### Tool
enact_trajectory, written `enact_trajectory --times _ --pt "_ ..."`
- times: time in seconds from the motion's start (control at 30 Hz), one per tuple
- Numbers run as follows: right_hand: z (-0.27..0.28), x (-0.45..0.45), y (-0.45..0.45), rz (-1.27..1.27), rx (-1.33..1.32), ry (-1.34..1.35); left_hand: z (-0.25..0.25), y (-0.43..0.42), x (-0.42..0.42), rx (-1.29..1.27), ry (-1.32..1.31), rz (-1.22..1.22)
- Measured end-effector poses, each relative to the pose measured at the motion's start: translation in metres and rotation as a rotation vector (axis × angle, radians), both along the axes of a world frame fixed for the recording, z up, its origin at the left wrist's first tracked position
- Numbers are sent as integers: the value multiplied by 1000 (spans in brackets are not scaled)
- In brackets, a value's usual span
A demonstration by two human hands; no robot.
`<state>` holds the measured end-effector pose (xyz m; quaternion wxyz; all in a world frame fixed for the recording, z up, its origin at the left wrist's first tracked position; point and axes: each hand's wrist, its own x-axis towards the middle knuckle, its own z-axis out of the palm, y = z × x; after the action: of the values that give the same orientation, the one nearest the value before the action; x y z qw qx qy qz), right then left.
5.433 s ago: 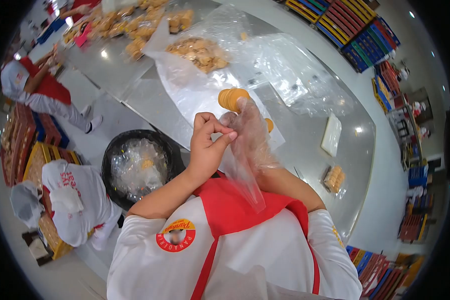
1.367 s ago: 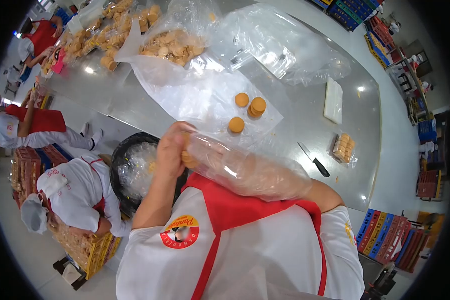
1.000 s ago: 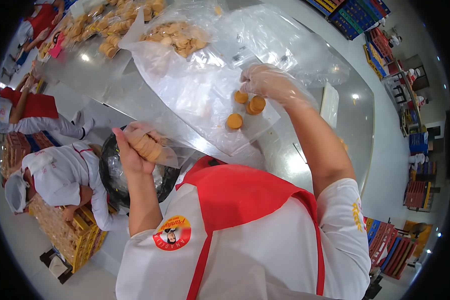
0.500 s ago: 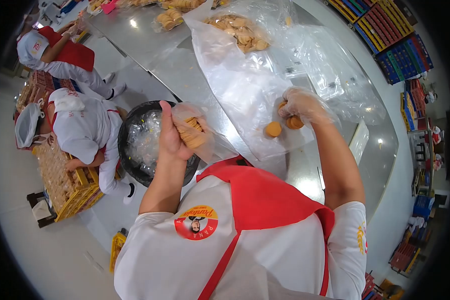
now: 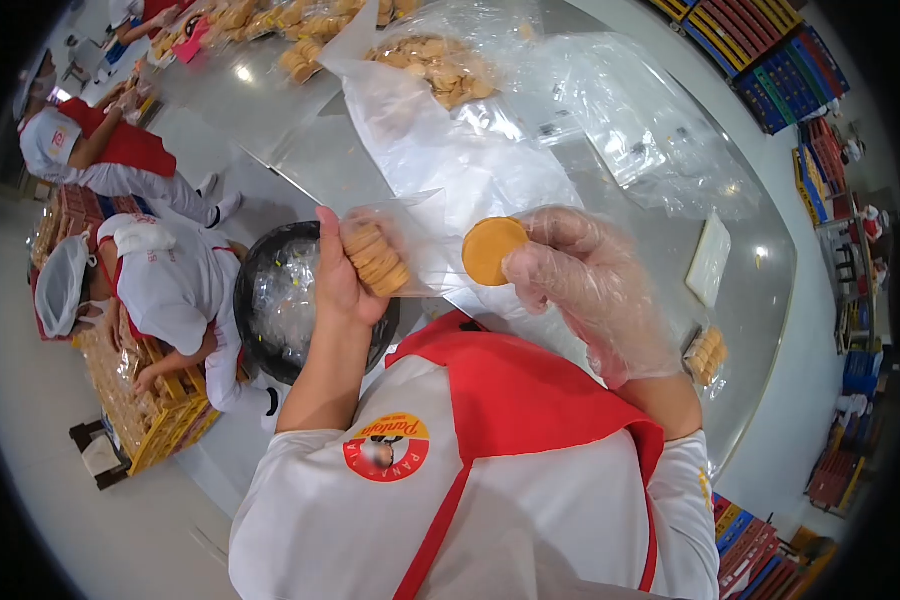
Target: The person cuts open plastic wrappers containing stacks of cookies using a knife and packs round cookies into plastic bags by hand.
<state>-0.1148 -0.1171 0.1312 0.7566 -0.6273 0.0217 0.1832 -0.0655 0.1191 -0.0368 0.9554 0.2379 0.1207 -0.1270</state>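
My bare left hand (image 5: 342, 278) is closed around a small clear plastic bag (image 5: 428, 225) with a stack of round biscuits (image 5: 374, 262) inside. The bag's open end points right. My right hand (image 5: 588, 275), in a clear plastic glove, pinches a round golden biscuit (image 5: 492, 252) between thumb and fingers. It holds the biscuit's flat face toward me, just right of the bag and apart from it; whether more biscuits sit behind it is hidden. Beyond both hands, a large clear plastic bag (image 5: 395, 130) lies on the table with many loose biscuits (image 5: 440, 68) at its far end.
A black-lined bin (image 5: 255, 330) of clear plastic stands left of my left arm. The metal table (image 5: 750, 330) carries flat plastic bags (image 5: 650, 120), a white pad (image 5: 708, 262) and a packed biscuit bag (image 5: 707, 355). Co-workers (image 5: 170, 280) stand at left beside a yellow crate (image 5: 175, 425).
My right hand has come from the large bag back toward my left hand, bringing a biscuit up. The left hand still holds the small bag, its biscuits now turned more toward me.
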Motion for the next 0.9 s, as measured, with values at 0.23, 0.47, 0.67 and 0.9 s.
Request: enact_trajectory --times 0.23,0.47,0.67,0.9 --pt "-9 -11 -10 -132 208 194 16 -25 -3 54 4 -29" --pt "-18 -26 -19 -171 147 31 25 -34 -7 129 1 -83" --pt "-35 -31 -31 -228 -735 -921 30 -41 -6 163 -5 -63" --pt "-41 -37 -43 -254 -900 -1469 34 -47 -1 221 -10 -15"
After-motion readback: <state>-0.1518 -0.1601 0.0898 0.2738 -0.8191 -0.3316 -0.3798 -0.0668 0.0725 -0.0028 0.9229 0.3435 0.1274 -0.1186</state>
